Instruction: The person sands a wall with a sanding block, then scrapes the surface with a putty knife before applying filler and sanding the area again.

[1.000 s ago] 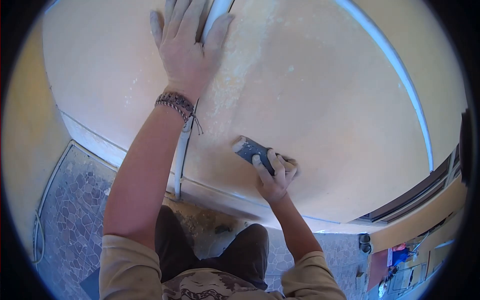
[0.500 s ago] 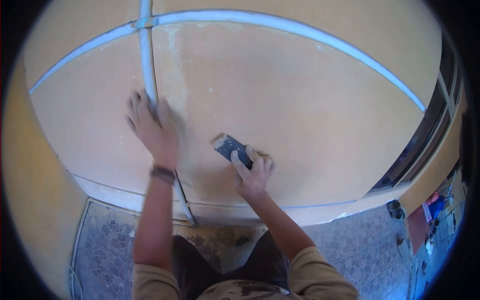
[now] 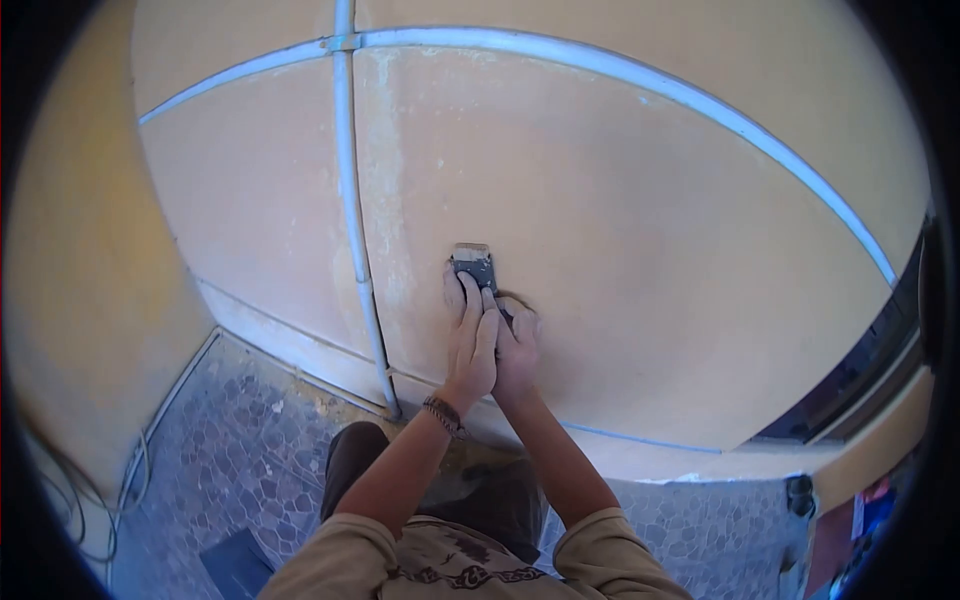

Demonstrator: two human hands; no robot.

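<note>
A dark, paint-flecked sanding block (image 3: 474,264) with a pale end lies against the peach-painted wall (image 3: 620,240). My right hand (image 3: 517,350) grips its lower part, fingers curled around the side. My left hand (image 3: 470,345), with a bracelet at the wrist, is closed over the same block, its fingers pressing on the dark face. Both hands touch each other, and part of the block is hidden beneath them. Left of the hands, pale patches and scuffs mark the wall surface.
A vertical pipe (image 3: 354,215) runs down the wall left of my hands, crossing a horizontal conduit (image 3: 620,68) above. A window (image 3: 845,390) is at the right. Below are stone-patterned tiles (image 3: 235,450), a hose (image 3: 135,470) and a dark flat sheet (image 3: 237,565).
My left hand has left the area by the pipe and come onto the block beside my right hand. The block has turned more upright, and the view has shifted left.
</note>
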